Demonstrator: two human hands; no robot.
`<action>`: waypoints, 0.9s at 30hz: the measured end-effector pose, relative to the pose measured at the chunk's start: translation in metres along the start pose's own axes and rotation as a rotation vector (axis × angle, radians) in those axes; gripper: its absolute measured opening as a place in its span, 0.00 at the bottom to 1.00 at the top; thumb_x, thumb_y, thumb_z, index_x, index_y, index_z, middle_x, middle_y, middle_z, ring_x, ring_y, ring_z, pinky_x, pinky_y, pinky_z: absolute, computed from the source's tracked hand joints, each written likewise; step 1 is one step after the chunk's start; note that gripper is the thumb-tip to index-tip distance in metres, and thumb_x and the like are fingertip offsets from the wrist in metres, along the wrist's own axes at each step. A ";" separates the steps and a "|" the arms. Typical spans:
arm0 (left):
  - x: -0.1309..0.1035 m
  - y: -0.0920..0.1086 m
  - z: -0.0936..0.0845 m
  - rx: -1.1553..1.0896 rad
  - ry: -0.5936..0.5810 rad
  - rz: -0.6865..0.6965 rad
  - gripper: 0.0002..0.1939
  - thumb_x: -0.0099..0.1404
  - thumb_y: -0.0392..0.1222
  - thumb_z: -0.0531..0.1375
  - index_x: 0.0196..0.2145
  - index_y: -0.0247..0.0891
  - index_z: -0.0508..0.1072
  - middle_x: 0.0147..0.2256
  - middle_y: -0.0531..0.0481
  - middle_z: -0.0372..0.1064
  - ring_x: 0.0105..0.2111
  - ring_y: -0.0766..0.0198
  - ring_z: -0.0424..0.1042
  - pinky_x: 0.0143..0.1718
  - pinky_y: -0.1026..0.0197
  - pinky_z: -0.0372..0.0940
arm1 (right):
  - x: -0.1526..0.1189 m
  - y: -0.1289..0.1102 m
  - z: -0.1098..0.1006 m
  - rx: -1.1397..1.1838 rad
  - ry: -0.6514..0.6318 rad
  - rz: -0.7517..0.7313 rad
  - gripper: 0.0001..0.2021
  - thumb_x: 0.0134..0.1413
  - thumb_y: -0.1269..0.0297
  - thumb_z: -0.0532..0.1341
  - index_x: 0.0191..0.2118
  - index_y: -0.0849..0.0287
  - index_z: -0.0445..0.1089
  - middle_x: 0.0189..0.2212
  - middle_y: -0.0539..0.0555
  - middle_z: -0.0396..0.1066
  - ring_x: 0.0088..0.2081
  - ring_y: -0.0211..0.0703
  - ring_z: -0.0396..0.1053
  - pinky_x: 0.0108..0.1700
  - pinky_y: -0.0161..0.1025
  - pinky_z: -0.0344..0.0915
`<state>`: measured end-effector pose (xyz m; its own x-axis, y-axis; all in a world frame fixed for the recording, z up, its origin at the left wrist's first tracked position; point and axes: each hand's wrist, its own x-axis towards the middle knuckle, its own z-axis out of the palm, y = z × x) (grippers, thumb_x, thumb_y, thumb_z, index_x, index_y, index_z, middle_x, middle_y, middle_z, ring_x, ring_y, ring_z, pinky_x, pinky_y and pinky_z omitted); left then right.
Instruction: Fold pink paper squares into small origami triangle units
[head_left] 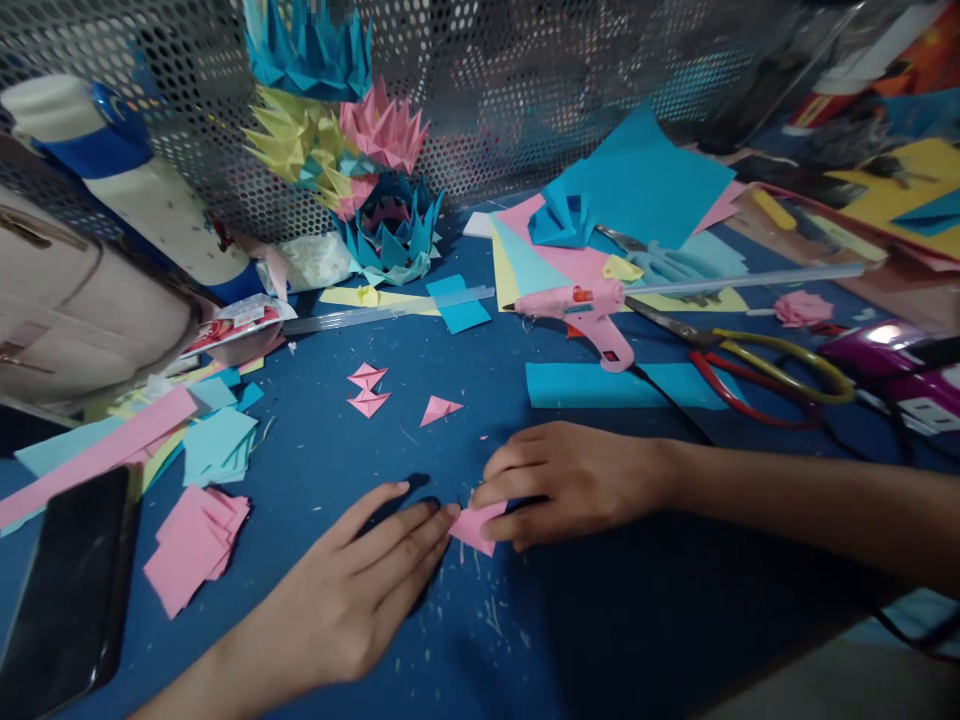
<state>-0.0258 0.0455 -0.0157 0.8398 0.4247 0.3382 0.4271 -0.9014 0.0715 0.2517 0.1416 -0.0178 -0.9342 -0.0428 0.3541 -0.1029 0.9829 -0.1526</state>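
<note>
Fingers of the right hand [581,480] are bent and pinch the right side of a small pink paper [474,528], the thumb on the near side. The left hand [341,600] lies low and flat, its leading fingertips close together at the paper's left corner, while one finger stands a little apart from the rest. The pink paper is on the table [322,440], to the left of the pink glue gun [600,310] and nearer the person than it.

From where I stand, the paper looks very light, thin but crisp enough to hold a crease. It would probably skid with a careless brush of the hand, and hard pressure could crush a point or leave a stray fold. It is best taken by its edges or along a fold, with a light pinch on one side and a flat fingertip steadying the other; the sharp corners seem the parts easiest to bend.

Left of the glue gun and a little nearer the person sit three small folded pink pieces [439,410], and much farther left and nearer still, a stack of pink squares [184,555]. A blue strip [585,386] lies just on the near side of the glue gun.
</note>
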 end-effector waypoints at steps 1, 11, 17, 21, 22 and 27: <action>0.000 0.000 0.000 -0.005 0.000 -0.002 0.18 0.76 0.30 0.46 0.50 0.27 0.75 0.55 0.41 0.72 0.57 0.56 0.68 0.68 0.45 0.50 | 0.000 0.000 0.000 0.005 0.004 0.000 0.10 0.69 0.62 0.56 0.50 0.56 0.72 0.48 0.52 0.75 0.49 0.39 0.70 0.42 0.38 0.69; -0.001 0.001 0.002 -0.020 0.007 -0.002 0.20 0.77 0.29 0.45 0.50 0.25 0.75 0.54 0.40 0.73 0.58 0.55 0.67 0.69 0.46 0.46 | -0.003 -0.006 0.002 -0.066 0.019 -0.016 0.11 0.69 0.61 0.56 0.49 0.53 0.74 0.49 0.51 0.74 0.49 0.40 0.70 0.42 0.39 0.69; -0.001 -0.001 -0.001 0.033 0.005 0.044 0.17 0.76 0.31 0.47 0.51 0.27 0.75 0.53 0.39 0.73 0.57 0.55 0.69 0.69 0.45 0.47 | -0.002 -0.006 0.005 0.046 0.054 0.039 0.09 0.68 0.61 0.57 0.47 0.54 0.74 0.47 0.53 0.74 0.48 0.40 0.70 0.46 0.38 0.68; -0.001 0.001 -0.002 0.047 -0.007 0.054 0.20 0.76 0.30 0.45 0.51 0.26 0.75 0.54 0.39 0.72 0.57 0.54 0.69 0.70 0.46 0.45 | 0.000 -0.004 0.006 0.100 0.063 0.051 0.09 0.67 0.61 0.58 0.47 0.55 0.73 0.47 0.53 0.74 0.47 0.40 0.70 0.46 0.39 0.68; -0.001 0.001 -0.002 0.047 -0.006 0.064 0.21 0.76 0.30 0.44 0.51 0.26 0.75 0.54 0.39 0.72 0.57 0.54 0.69 0.70 0.47 0.44 | 0.001 -0.004 0.005 0.103 0.062 0.051 0.09 0.67 0.61 0.58 0.47 0.55 0.73 0.47 0.53 0.74 0.47 0.40 0.70 0.46 0.39 0.68; 0.001 0.002 -0.006 0.064 -0.033 0.128 0.24 0.76 0.30 0.40 0.53 0.27 0.74 0.53 0.41 0.73 0.57 0.55 0.69 0.70 0.47 0.42 | 0.002 -0.002 0.004 0.099 0.060 0.021 0.10 0.69 0.62 0.55 0.48 0.56 0.72 0.49 0.52 0.75 0.47 0.39 0.70 0.41 0.39 0.66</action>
<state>-0.0256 0.0435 -0.0099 0.8990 0.3098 0.3096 0.3350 -0.9417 -0.0304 0.2489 0.1384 -0.0208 -0.9146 -0.0088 0.4043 -0.1199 0.9607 -0.2502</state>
